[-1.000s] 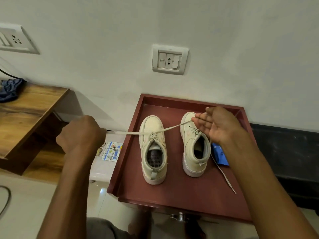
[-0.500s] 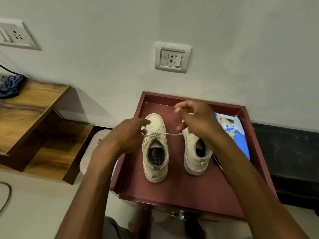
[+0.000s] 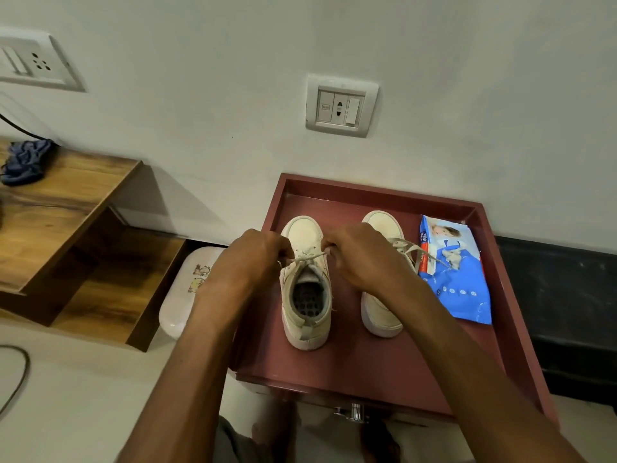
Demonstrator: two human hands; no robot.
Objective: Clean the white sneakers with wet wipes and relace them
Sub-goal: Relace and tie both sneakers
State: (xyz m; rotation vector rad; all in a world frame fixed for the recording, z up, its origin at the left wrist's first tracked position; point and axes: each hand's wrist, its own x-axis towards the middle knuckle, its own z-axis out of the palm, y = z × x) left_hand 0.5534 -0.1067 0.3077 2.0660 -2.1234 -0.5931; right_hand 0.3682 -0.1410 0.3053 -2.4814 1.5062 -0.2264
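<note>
Two white sneakers stand side by side, toes toward the wall, in a dark red tray [image 3: 374,369]. Over the left sneaker [image 3: 305,315], my left hand [image 3: 253,262] and my right hand [image 3: 359,255] each pinch an end of its lace [image 3: 309,258] close above the tongue. The right sneaker [image 3: 382,309] is partly hidden under my right wrist; its loose lace [image 3: 414,250] trails to the right onto a blue pack of wet wipes [image 3: 455,275] lying in the tray's right side.
The tray sits against a white wall with a switch plate [image 3: 340,106]. A white lidded box [image 3: 187,289] stands on the floor left of the tray. Further left is a wooden shelf unit [image 3: 66,235] with a blue cloth [image 3: 25,160] on top.
My hands, spread wide with the lace stretched a second ago, have come together over the left sneaker. The wipes pack, hidden behind my right arm before, is now in view.
</note>
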